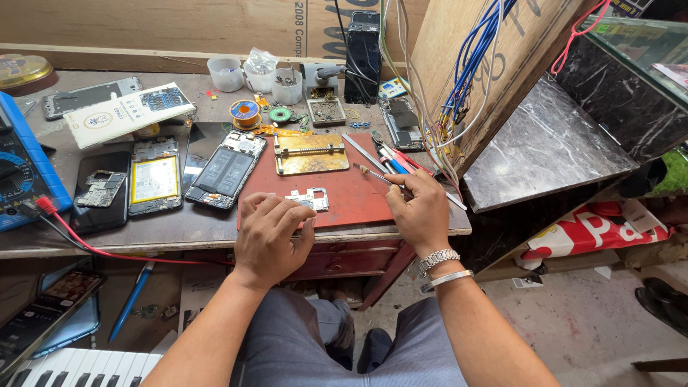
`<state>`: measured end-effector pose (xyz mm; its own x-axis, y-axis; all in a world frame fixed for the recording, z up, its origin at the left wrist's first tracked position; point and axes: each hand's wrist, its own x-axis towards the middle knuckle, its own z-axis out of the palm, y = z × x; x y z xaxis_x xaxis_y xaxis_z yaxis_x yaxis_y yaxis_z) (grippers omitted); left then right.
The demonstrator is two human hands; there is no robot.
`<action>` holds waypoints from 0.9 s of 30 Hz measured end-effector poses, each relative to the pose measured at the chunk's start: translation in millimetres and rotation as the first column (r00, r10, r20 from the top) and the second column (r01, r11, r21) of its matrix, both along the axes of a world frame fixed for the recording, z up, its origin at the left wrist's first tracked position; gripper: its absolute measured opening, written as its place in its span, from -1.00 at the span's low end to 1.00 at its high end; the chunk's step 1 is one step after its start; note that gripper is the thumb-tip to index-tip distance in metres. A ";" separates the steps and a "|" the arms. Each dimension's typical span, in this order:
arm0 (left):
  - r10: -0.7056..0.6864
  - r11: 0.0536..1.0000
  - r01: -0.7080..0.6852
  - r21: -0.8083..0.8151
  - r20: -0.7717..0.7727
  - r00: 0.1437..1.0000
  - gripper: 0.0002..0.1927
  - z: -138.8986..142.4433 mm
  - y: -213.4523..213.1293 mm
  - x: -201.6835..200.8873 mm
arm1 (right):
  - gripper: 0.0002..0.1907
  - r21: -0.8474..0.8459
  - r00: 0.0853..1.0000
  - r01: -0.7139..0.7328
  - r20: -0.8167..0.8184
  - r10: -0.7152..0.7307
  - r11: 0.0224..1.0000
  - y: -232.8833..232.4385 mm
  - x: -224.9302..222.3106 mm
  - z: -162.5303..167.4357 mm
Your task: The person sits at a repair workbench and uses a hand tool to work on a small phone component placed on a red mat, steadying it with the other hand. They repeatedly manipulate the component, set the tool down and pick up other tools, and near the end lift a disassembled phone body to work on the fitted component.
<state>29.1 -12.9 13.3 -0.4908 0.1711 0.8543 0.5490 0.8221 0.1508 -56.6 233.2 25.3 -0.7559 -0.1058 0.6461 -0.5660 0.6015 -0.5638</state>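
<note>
I see my left hand [269, 236] resting on the near edge of a red mat [344, 193] on the desk [179, 226]. Its fingers are curled, and I cannot tell if it holds anything. A small metal phone part [309, 198] lies on the mat just beyond its fingertips. My right hand [419, 211] is closed around a thin tool [376, 174] that points to the far left. A gold metal clamp plate [310, 153] sits farther back on the mat. To the left lie opened phones [226, 169] and a blue meter [20, 168].
</note>
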 end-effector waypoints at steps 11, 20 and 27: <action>-0.001 1.000 0.001 0.001 0.000 1.000 -0.82 2.1 0.4 -0.4 | -0.80 -0.002 1.000 0.005 0.015 -0.005 1.000 -0.4 -1.0 2.3; 0.003 1.000 -0.003 0.009 0.000 1.000 -0.83 -0.7 1.5 0.3 | -0.80 0.006 0.997 0.034 0.069 -0.034 0.999 0.6 1.4 3.0; 0.004 1.000 -0.004 0.004 -0.001 1.000 -0.82 1.5 0.9 1.0 | -0.81 -0.047 0.995 0.039 0.088 -0.035 0.998 -0.1 0.4 1.8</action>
